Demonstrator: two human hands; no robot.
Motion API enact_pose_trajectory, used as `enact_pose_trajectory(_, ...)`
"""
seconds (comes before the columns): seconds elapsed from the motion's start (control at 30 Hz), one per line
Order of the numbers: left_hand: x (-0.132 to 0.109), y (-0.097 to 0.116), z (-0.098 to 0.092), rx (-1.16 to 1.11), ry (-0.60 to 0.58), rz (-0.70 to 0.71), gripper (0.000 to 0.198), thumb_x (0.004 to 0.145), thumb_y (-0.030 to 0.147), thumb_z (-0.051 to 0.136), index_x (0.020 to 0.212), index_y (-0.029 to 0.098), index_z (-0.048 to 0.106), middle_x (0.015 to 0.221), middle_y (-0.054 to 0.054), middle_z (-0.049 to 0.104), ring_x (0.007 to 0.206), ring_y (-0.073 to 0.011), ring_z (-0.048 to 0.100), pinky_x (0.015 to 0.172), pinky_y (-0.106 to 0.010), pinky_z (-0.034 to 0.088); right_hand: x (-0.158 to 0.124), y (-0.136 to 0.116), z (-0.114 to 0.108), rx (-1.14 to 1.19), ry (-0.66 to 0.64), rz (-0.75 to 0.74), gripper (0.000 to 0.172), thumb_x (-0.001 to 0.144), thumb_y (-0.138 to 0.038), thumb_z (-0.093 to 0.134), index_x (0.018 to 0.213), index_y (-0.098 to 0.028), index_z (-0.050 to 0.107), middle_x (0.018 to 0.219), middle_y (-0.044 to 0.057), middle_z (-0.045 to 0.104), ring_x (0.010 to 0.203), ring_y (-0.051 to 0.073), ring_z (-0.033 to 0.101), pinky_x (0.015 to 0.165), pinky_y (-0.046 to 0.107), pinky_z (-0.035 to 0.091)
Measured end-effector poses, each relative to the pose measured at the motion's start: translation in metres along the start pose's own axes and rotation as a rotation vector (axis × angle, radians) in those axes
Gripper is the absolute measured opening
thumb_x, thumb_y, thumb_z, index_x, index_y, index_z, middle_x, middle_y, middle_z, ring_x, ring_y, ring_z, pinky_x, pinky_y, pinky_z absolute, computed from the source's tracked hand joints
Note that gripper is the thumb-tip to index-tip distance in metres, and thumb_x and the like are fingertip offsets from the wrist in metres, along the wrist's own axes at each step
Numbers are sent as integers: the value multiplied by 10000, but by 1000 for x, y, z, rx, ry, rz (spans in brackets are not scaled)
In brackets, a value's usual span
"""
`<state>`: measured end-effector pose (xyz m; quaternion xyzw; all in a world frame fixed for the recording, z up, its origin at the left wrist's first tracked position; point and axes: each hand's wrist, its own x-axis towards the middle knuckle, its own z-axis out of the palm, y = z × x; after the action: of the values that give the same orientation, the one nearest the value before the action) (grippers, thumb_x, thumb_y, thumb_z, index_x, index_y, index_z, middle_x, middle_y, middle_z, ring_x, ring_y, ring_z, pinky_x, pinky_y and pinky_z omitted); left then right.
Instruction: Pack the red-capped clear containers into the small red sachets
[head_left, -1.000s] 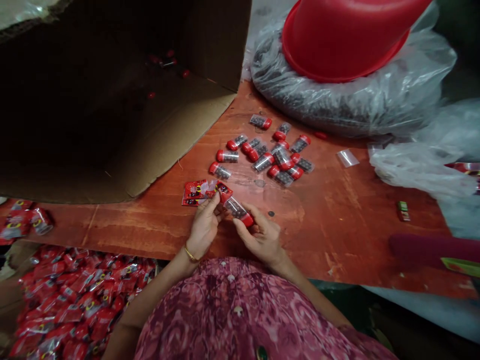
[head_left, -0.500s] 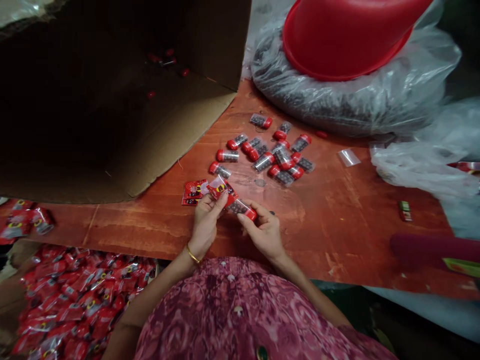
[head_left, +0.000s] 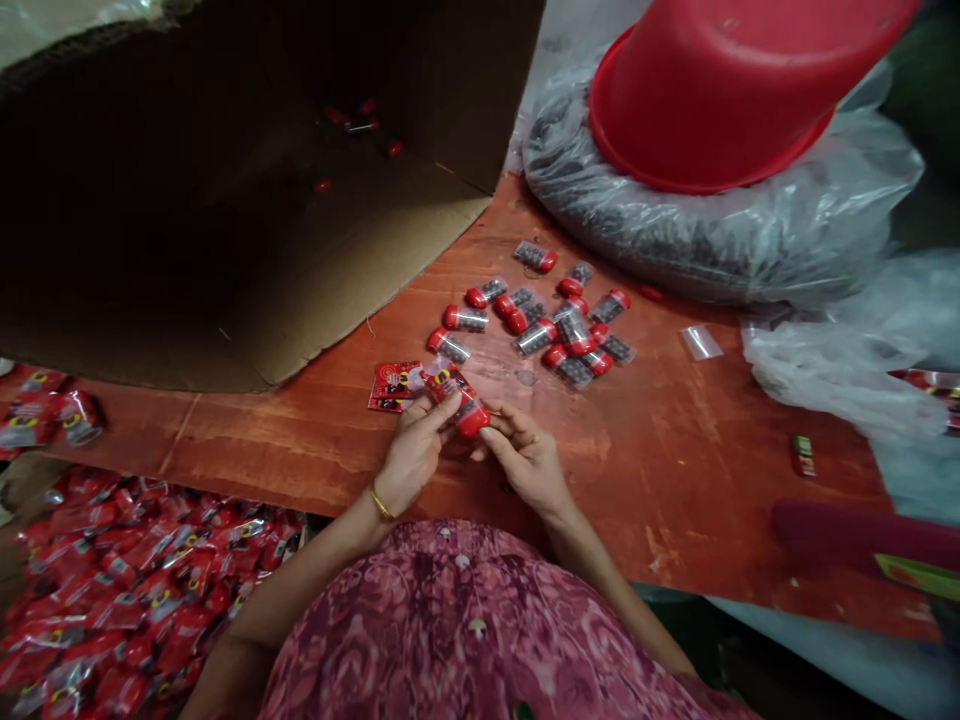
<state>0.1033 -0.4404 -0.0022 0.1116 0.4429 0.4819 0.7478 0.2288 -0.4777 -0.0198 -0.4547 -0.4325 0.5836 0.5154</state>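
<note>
Between my hands is a small clear container with a red cap [head_left: 473, 416], dark pellets showing inside and a red printed wrapper [head_left: 444, 383] around its upper part. My left hand [head_left: 414, 455] pinches the wrapper with the thumb on top; its other fingers are mostly hidden beneath. The thumb and fingertips of my right hand [head_left: 531, 462] close on the capped end. Flat red printed wrappers [head_left: 396, 381] lie on the table just beyond my left hand. Several capped containers of dark pellets [head_left: 536, 337] lie loosely grouped ahead of my hands.
A large cardboard box [head_left: 390, 290] opens toward me at the left, with a few red-capped pieces inside. Wrapped red packs [head_left: 127, 590] fill a space below the table edge. A red tub [head_left: 705, 100] sits on a plastic bag of dark pellets [head_left: 675, 240] at the back right.
The container has slid further into the red wrapper and now points more toward me. My right hand has shifted slightly with its capped end. The whole view has also shifted a little.
</note>
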Motion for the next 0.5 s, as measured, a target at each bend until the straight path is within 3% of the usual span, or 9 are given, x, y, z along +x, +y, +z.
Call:
enact_pose_trajectory(0.13,-7,-3,-3,78,-92,-81,255,555,261,796,729,132,661,703,-19,682,596,-103,600,606,-224,483,5,3,-1,-92,75,-38,344,761,-377,642,1039,-182,583,706,-5,666,509,94,578,504,222,521)
enact_pose_trajectory(0.33,-13,2,-11,106,-73,-97,228,583,265,781,743,149,668,754,-36,704,663,-126,641,675,-245,510,7,6,8,-222,79,-84,283,758,-351,643,977,-173,652,716,6,664,564,101,577,530,216,506)
enact_pose_trajectory(0.43,-22,20,-31,163,23,-53,267,549,279,797,752,162,669,773,-28,713,660,-134,651,666,-253,532,3,-16,13,-287,24,-122,313,789,-372,605,1023,-168,640,725,9,660,584,100,586,541,213,507)
enact_pose_trajectory(0.5,-34,41,-59,253,181,72,268,542,293,798,735,164,666,777,-8,714,649,-123,644,657,-239,539,-5,-44,16,-342,-103,-171,335,832,-403,542,1071,-184,625,762,13,670,617,102,603,562,216,519)
